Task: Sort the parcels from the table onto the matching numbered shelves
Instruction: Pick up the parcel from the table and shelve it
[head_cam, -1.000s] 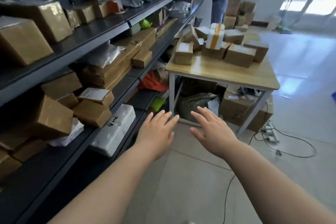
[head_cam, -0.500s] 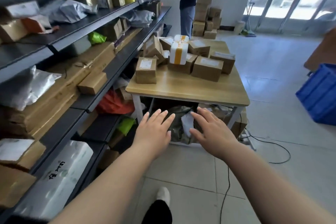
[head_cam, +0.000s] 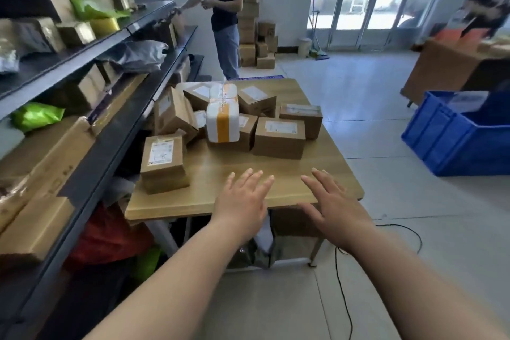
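Observation:
Several brown cardboard parcels lie on the wooden table [head_cam: 220, 201]. One labelled parcel [head_cam: 163, 163] stands alone at the near left; another [head_cam: 278, 137] sits in the middle cluster beside a white foam box with orange tape [head_cam: 222, 116]. My left hand [head_cam: 240, 201] and my right hand [head_cam: 334, 201] hover over the table's near edge, palms down, fingers spread, holding nothing. The dark metal shelves [head_cam: 116, 130] run along the left, packed with boxes and bags.
A person [head_cam: 225, 16] stands at the far end of the shelves by stacked boxes. A blue plastic crate [head_cam: 452, 138] sits on the floor at right, with another person [head_cam: 488, 0] behind a brown counter. A black cable [head_cam: 342, 284] trails under the table.
The view has closed in on the table. Both hands, earlier seen over the floor in front of it, are now over its near edge, still empty.

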{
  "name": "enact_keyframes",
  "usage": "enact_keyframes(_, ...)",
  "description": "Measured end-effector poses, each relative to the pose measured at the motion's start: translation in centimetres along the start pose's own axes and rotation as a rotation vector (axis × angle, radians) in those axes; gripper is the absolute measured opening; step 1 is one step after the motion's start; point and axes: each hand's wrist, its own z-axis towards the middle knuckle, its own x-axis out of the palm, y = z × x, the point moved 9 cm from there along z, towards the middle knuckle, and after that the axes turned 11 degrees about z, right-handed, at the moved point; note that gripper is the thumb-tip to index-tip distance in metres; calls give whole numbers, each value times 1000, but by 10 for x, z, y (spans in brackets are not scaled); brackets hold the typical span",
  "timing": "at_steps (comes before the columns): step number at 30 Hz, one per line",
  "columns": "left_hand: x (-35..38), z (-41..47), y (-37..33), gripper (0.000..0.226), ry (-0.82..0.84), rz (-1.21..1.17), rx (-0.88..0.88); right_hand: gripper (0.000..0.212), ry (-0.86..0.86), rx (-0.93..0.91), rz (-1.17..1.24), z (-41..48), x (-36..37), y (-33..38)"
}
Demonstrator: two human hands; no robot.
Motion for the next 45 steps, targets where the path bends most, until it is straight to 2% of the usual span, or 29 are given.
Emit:
enact_keyframes(10,52,86,17,60,140,-26,-11,63,86,-20,22,102,17,-38)
enact_keyframes(20,67,224,10,58,188,-51,-53,62,110,-80,-33,236,-30,-102)
enact_keyframes(24,76,262,1,57,208,-68,-88,63,169,-73,-39,273,-31,-133)
enact_keyframes(35,135,280,8,57,370,-92,-218,63,359,-122,-77,361,16,-160)
enact_keyframes(45,155,287,41,57,398,-95,-217,67,437,8,-73,378,66,-167)
